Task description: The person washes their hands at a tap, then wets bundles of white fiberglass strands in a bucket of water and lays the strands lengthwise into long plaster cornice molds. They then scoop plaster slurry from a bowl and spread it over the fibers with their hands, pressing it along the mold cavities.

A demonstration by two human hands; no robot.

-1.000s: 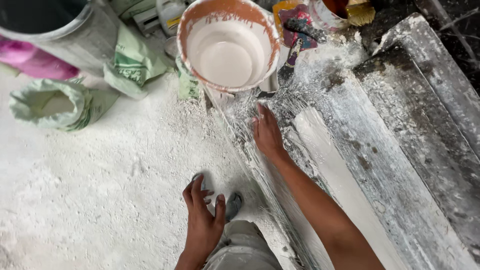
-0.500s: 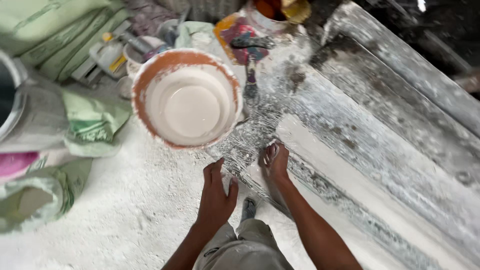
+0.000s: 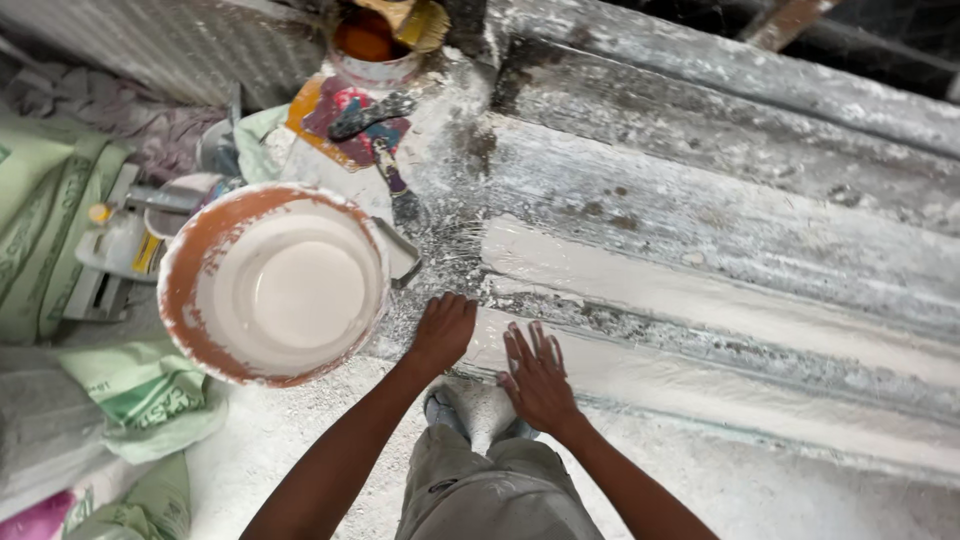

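Green printed sacks (image 3: 50,230) are piled along the far left of my view, with another crumpled one (image 3: 150,400) lower down on the powder-dusted floor (image 3: 290,440). Just right of them stands an orange bucket (image 3: 272,284) smeared white inside and holding a pale creamy liquid; I see its rim nearly touching the edge of the long moulded slab. Behind the bucket lies a scraper (image 3: 400,195) with a dark handle, and further back a small orange-filled tin (image 3: 372,48) with a yellow brush (image 3: 420,20) resting on top.

My left hand (image 3: 442,332) comes next, fingers curled and pressed down on the near edge of the slab, right beside the bucket. Between my arms I can see my knees in grey trousers (image 3: 490,490) and the toes of dusty shoes (image 3: 470,410). My right hand (image 3: 538,378) lies flat, fingers spread, palm down on the wet white strip of the moulding (image 3: 720,310). The two hands are close together but apart, neither gripping anything.

Rightwards the ribbed white-coated moulding runs on across the view, its grooves streaked grey and white to the far edge.
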